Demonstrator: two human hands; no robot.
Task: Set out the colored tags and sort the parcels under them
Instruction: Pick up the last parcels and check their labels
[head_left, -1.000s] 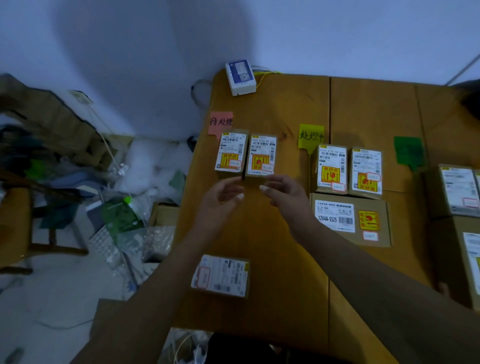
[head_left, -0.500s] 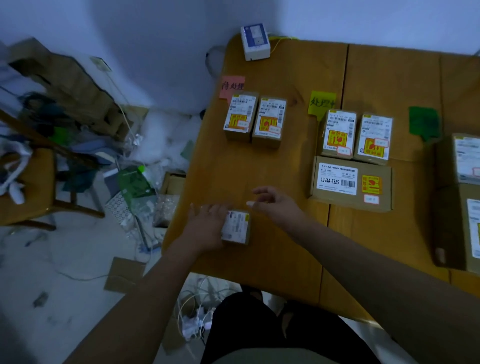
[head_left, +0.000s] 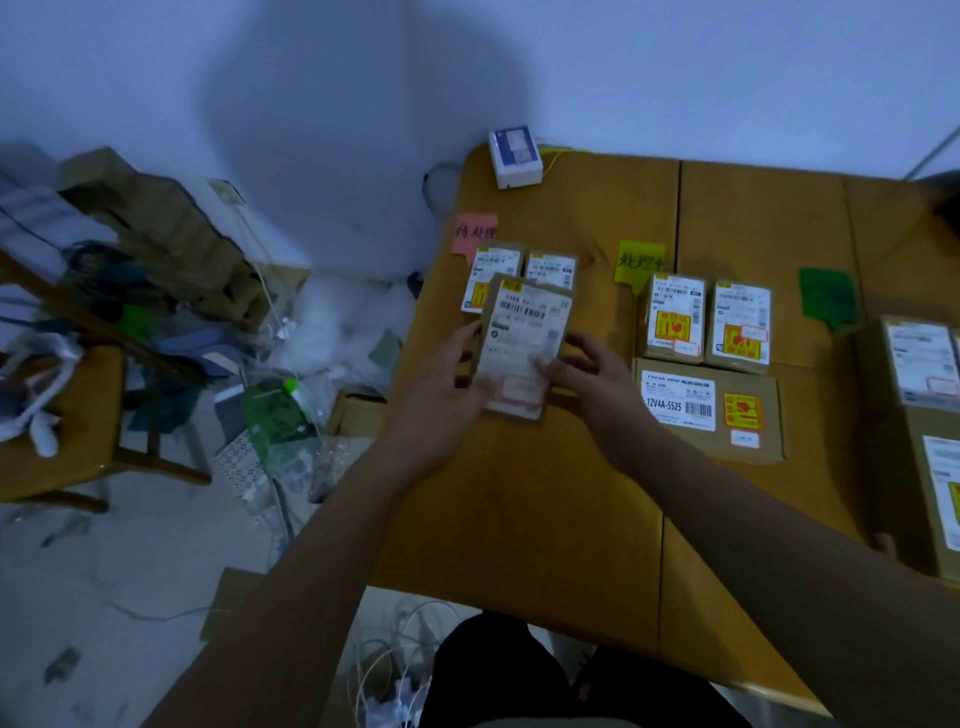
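Both hands have hold of one small brown cardboard parcel with a white shipping label (head_left: 523, 332). The left hand (head_left: 445, 385) is curled round its left edge. The right hand (head_left: 589, 375) pinches the lower right corner, thumb on the label and fingers behind. The parcel is up off the wooden table (head_left: 519, 519), label facing the person, at the table's left end. From here it covers the near parts of two small labelled brown boxes (head_left: 491, 265) that lie side by side under the pink paper tag (head_left: 474, 231).

To the right, a yellow-green paper tag (head_left: 640, 259) sits above two more small boxes with orange stickers (head_left: 675, 317). A wider flat brown carton (head_left: 727, 410) lies just in front of them. Further right is a dark green paper tag (head_left: 826, 296), with large brown cartons (head_left: 914, 364) beside it at the table's edge. A white boxy device (head_left: 514, 156) sits at the far corner.
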